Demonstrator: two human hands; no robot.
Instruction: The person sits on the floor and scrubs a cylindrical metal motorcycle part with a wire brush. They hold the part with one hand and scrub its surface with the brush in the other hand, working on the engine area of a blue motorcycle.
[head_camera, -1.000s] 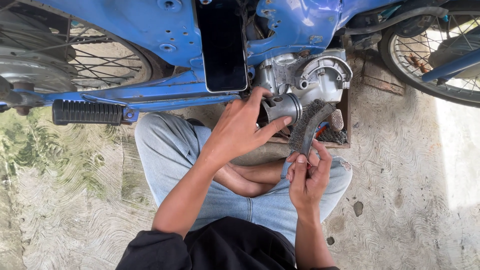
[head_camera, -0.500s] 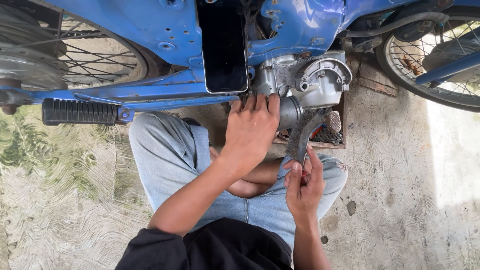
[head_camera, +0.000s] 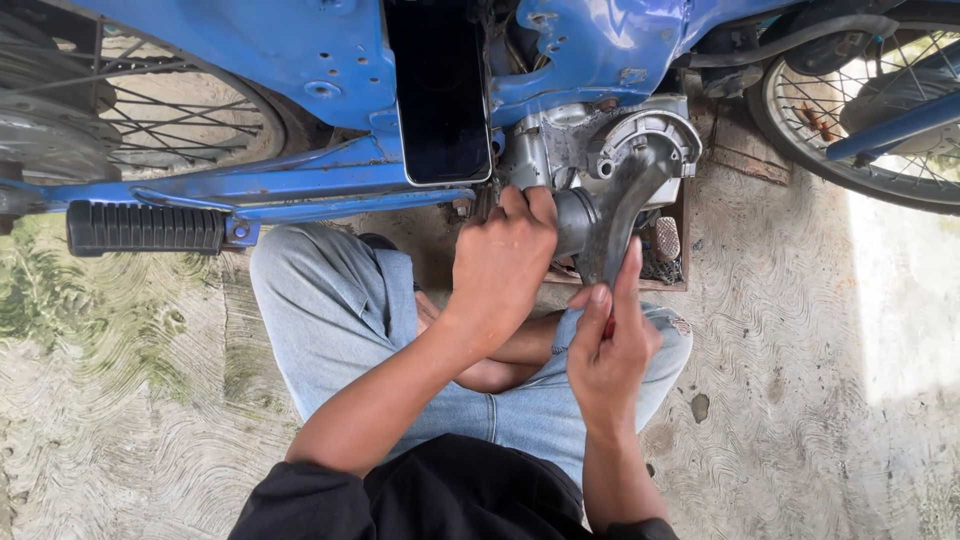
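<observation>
Compared with the earlier frames, both hands have closed in tighter on the dark rubber intake hose (head_camera: 618, 215), and the view sits nearer the engine. Left hand (head_camera: 503, 262): clenched, fingers wrapped over the hose's lower collar where it meets the engine, knuckles up, seemingly to steady or press that joint. Right hand (head_camera: 610, 345): fingers pinched upward along the hose's free lower end, a small red item just visible between them, too hidden to identify; the grip looks like a guiding hold rather than a hard squeeze. Hose: matte grey-black, thick-walled, curved like an elbow, running from the hands up to the round cast housing. Engine casing (head_camera: 640, 140): dull silver aluminium, rough-cast, with a domed circular cover and bolt bosses. Motorcycle frame (head_camera: 300, 70): glossy blue painted sheet metal, scuffed, with holes. Phone (head_camera: 438, 90): flat black glass slab, propped upright against the frame directly above the left hand, screen dark. Footpeg (head_camera: 145, 228): ribbed black rubber cylinder on a blue bar, well apart to the left side of the view. Spoked wheels (head_camera: 870, 110): thin steel spokes, some rusty, at either edge. Person's jeans (head_camera: 330, 310): faded light-blue denim, legs crossed beneath the work. Ground (head_camera: 800, 400): pale concrete with swirled trowel marks, greenish staining at one side.
</observation>
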